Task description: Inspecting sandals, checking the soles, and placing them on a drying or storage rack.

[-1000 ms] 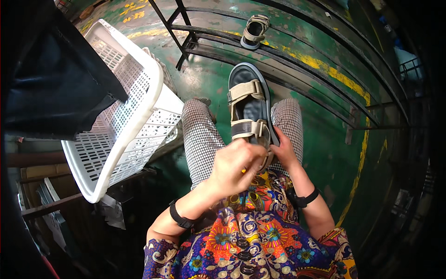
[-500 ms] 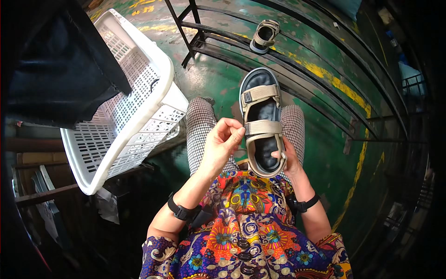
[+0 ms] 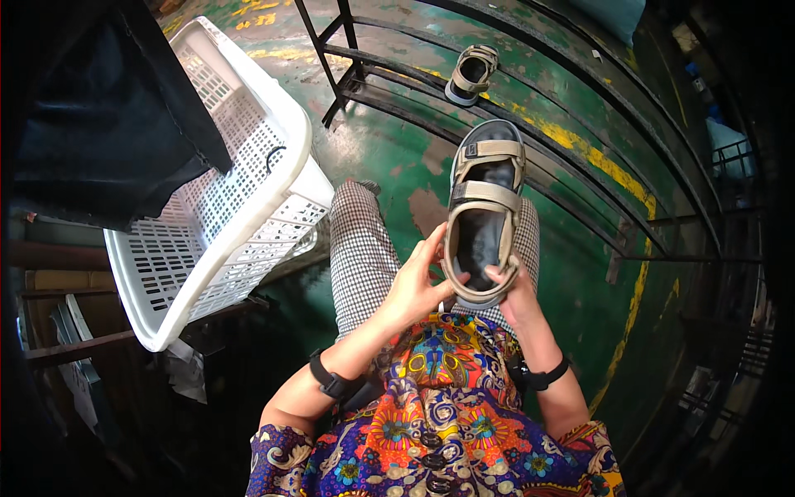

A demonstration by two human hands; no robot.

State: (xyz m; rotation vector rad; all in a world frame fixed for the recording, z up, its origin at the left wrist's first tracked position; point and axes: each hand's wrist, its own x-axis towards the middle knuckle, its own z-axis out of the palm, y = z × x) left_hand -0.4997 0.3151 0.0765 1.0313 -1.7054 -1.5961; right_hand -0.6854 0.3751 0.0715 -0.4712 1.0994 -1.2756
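Held at the near heel end: tan strapped sandal (image 3: 484,217), left hand (image 3: 414,286) fingers spread along its rim, right hand (image 3: 513,291) fingers curled underneath. Probably light, flexible-soled, easily gripped by the edges.

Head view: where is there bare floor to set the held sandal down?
Bare green floor lies between the white basket, the black frame and the knees. Beyond the frame's bars, the second sandal takes part of the floor. The lap is crowded: both hands hold the sandal.
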